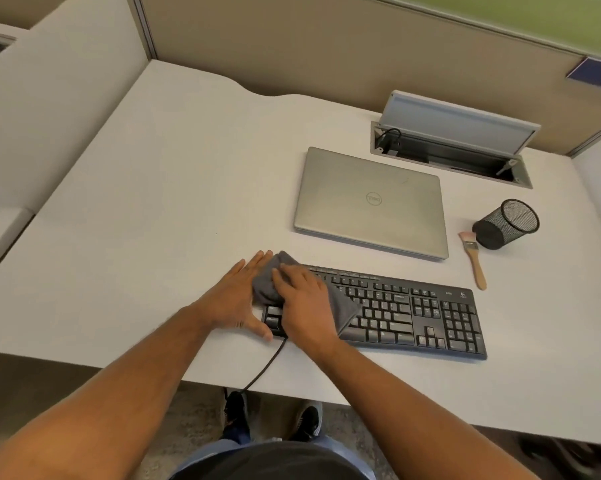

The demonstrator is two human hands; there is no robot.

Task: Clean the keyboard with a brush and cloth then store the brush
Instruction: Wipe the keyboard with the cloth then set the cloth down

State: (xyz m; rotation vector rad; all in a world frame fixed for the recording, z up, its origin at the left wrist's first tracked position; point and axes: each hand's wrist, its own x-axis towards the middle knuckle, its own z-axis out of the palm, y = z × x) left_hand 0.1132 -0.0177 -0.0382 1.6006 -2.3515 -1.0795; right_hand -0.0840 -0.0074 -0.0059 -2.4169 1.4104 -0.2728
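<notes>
A black keyboard [406, 313] lies on the white desk [136, 220] in front of me. A grey cloth [344, 304] covers its left end. My right hand [304, 301] lies on the cloth with fingers spread and presses it onto the keys. My left hand [236, 299] rests flat against the keyboard's left edge, fingers straight, thumb at the front corner. A wooden-handled brush [474, 259] lies on the desk beyond the keyboard's right end, beside a black mesh pen cup [506, 225].
A shut silver laptop [371, 202] sits behind the keyboard. Further back an open cable hatch [454, 147] is sunk into the desk. A black cable [267, 365] runs from the keyboard's left front over the desk edge. Partition walls enclose the desk.
</notes>
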